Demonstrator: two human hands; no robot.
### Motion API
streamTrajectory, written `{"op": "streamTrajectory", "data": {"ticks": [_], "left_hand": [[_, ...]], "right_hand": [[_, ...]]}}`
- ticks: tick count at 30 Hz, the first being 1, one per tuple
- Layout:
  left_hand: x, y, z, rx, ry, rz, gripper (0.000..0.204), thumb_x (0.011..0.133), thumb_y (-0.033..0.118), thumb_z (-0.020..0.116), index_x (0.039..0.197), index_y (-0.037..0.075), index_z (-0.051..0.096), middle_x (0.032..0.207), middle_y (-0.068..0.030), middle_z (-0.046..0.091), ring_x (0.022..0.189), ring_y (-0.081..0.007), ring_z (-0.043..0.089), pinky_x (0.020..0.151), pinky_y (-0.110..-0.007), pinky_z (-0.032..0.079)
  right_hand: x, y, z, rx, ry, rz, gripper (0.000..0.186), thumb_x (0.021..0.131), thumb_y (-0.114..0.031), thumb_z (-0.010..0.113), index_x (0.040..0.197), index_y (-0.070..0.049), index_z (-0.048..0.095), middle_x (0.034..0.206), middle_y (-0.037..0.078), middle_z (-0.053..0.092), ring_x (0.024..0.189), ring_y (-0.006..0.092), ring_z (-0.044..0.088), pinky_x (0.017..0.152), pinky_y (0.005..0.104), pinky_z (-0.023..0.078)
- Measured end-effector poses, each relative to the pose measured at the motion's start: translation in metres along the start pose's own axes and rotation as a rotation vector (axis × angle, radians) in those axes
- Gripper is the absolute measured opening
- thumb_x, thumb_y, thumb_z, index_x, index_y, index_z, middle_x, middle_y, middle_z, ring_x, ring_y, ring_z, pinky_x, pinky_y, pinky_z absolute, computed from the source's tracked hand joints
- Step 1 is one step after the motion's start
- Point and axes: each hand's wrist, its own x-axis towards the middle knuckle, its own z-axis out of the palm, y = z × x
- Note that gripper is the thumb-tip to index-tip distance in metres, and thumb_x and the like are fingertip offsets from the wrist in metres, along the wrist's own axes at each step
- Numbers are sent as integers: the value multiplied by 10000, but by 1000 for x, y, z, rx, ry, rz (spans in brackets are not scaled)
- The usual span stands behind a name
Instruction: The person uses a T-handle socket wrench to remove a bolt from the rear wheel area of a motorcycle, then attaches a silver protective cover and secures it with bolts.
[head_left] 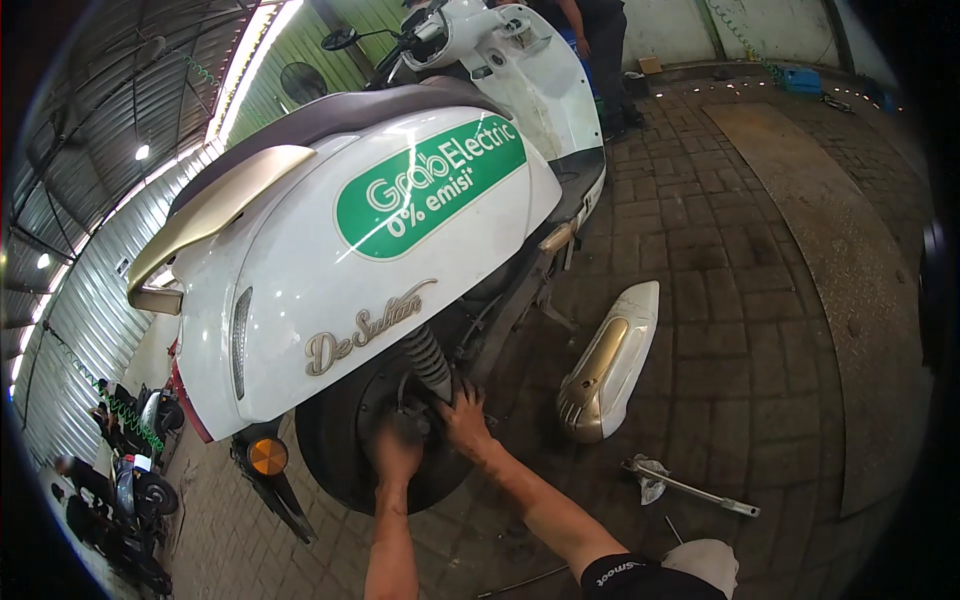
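Note:
A white scooter (300, 250) stands across the view, its rear wheel (335, 450) low in front of me. Down beside the wheel hub, my left hand (397, 450) is smeared, so its fingers and anything in them cannot be made out. My right hand (465, 420) is just to its right, its fingers bent round the lower end of the coil-spring shock absorber (428, 362). Dark parts around the hub (412, 405) are partly hidden by my hands.
A white and gold cover (612, 365) lies on the brick paving to the right. Nearer me are a long-handled metal wrench (715, 498) and a crumpled clear bag (652, 480). A metal plate (800, 230) lies farther right. Other scooters (130, 480) stand left; a person (605, 60) stands behind.

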Motion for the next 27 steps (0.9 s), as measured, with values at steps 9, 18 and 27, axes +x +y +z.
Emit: {"op": "streamTrajectory", "data": {"ticks": [9, 18, 27], "left_hand": [[11, -31, 11, -112, 14, 61, 544, 631, 28, 699, 1128, -10, 481, 1065, -187, 560, 1026, -309, 527, 858, -352, 431], [1, 9, -8, -67, -98, -84, 463, 652, 78, 689, 1074, 12, 512, 1058, -184, 555, 1012, -337, 525, 856, -386, 429], [0, 0, -4, -6, -30, 9, 536, 653, 91, 685, 1144, 30, 480, 1219, -167, 454, 1148, -328, 414, 965, -375, 346]], "right_hand": [[9, -8, -2, 22, -6, 29, 285, 774, -158, 493, 1040, -201, 587, 1366, 222, 182, 1219, 417, 228, 917, 649, 191], [5, -9, -8, -59, -3, 15, 254, 761, -167, 517, 999, -167, 606, 1344, 240, 217, 1200, 426, 256, 919, 629, 205], [1, -1, 0, -81, -9, -21, 253, 755, -184, 511, 986, -162, 612, 1324, 245, 250, 1174, 430, 284, 918, 616, 223]]}}
